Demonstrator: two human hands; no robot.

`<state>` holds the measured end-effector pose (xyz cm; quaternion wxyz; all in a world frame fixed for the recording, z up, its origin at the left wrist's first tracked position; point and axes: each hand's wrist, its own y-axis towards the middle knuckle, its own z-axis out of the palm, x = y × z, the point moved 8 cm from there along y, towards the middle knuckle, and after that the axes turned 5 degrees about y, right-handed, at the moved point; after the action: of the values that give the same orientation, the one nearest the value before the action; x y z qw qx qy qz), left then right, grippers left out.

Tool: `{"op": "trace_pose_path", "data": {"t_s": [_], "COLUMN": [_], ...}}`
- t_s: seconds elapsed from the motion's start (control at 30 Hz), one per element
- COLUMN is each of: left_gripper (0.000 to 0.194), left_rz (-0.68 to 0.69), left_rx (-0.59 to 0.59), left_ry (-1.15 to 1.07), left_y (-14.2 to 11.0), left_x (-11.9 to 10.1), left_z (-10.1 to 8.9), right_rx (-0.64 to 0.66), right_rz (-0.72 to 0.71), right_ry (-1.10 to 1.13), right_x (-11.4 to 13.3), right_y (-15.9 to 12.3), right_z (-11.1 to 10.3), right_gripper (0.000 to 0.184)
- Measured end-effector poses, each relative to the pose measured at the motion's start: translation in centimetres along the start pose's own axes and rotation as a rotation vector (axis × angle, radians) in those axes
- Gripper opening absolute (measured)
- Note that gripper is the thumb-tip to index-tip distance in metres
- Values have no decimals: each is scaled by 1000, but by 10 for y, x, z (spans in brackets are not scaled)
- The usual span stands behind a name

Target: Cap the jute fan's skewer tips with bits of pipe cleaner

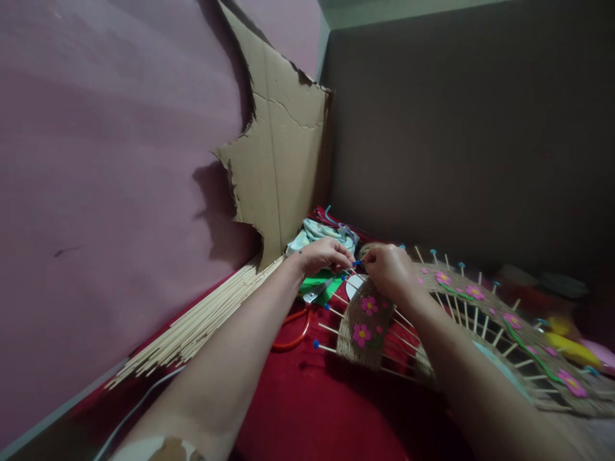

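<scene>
A round woven jute piece [480, 320] with pink flowers and wooden spokes tipped with blue beads lies on a red cloth [312, 397]. My left hand [324, 254] and my right hand [389, 269] meet at its far left edge. Both are closed in a pinch around one spoke tip with a blue bead [357, 263]. The right hand rests on the woven rim. What exactly each fingertip grips is too small to make out.
A bundle of thin wooden sticks [202, 320] lies along the pink wall at left. Torn cardboard [278, 160] leans in the corner. Scissors with orange handles [307, 314], green sheet material [321, 285] and folded cloth [317, 234] lie behind the hands. Yellow and pink items [576, 349] sit at right.
</scene>
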<state>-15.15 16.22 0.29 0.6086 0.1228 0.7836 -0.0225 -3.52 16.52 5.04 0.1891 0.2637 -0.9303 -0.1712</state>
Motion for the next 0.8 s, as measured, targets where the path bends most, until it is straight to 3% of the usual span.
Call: {"op": "trace_pose_path", "data": {"t_s": [0.1,0.3,0.4,0.57,0.8], "left_gripper": [10,8,11,9,7], "left_rz": [25,145,221,339,200], "left_rx": [-5,-36,-81,-186,-274], "left_ry": [142,637,750,598,237], "left_y": [0,-2,-4,-7,3], "left_x": [-8,-34,-45,-56,-29], "left_z": [1,16,22,17,3], "right_rx": [0,2,-4,-1,20], "right_rz": [-33,-32,-6,-12,1], "right_ry": [-31,-28,31,105,158], "right_x": [4,5,1,0,3], "right_y": [-1,-2,-2,-2,-3], "right_z": [1,2,-1,-5,-7], "right_gripper": [24,26,27,23,23]}}
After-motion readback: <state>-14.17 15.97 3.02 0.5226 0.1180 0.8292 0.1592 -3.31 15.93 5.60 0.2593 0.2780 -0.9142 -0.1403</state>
